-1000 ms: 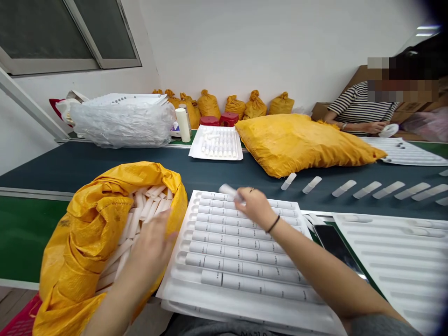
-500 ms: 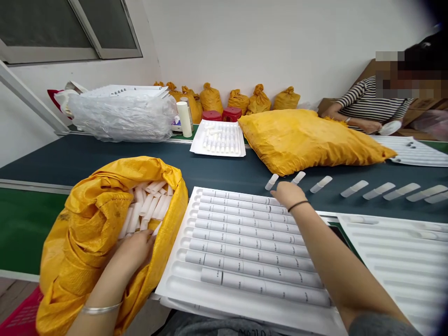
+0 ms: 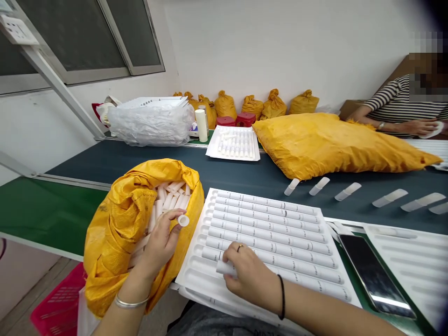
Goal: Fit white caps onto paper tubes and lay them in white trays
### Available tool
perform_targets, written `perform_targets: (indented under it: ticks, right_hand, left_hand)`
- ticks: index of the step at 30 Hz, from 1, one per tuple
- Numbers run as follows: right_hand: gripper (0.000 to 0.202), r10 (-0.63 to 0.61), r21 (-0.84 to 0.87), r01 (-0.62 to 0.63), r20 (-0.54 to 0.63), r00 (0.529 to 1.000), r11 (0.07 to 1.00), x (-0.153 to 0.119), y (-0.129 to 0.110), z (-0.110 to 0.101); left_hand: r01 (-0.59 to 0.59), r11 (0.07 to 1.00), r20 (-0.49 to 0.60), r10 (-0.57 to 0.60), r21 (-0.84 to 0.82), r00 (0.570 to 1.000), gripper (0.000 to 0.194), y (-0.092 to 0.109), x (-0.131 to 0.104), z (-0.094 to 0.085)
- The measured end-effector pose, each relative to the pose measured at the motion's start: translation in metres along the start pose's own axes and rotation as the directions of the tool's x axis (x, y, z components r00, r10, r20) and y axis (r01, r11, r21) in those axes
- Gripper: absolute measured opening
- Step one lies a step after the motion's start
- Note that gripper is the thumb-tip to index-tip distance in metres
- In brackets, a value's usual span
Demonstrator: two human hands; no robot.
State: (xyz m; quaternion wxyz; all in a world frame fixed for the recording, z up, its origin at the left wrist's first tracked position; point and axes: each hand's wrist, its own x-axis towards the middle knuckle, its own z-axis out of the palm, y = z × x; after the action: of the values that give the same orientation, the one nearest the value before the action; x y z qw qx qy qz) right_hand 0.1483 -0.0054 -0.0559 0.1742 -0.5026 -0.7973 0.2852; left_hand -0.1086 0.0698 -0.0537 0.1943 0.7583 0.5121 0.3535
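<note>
apparently, white tubes (image 3: 183, 220) (image 3: 225, 268) sit in both hands (image 3: 163, 239) (image 3: 251, 275).

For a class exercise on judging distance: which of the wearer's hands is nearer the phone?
The right hand is nearer: it is over the white tray beside the phone. The left hand is farther, by the open yellow sack on the tray's other side.

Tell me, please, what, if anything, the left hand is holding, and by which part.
The left hand holds a white tube by its side, just behind the open end.
</note>
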Motion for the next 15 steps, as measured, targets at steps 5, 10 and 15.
perform_targets:
  ticks: [5,10,15]
  right_hand:
    - [0.023,0.135,0.514,-0.045,-0.139,0.981,0.857,0.002,0.003,-0.04]
    - [0.034,0.126,0.735,0.045,-0.176,0.976,0.676,-0.009,0.012,-0.058]
    - [0.03,-0.214,0.213,0.3,-0.351,0.911,0.93,-0.025,0.017,-0.083]
  left_hand:
    - [0.125,0.665,-0.01,-0.195,-0.736,0.981,0.048,0.06,-0.011,0.032]
    - [0.274,0.384,0.121,-0.378,-0.882,0.918,0.048,0.088,-0.009,0.058]
    - [0.329,0.857,0.196,-0.271,-0.397,0.942,0.037,0.073,-0.007,0.054]
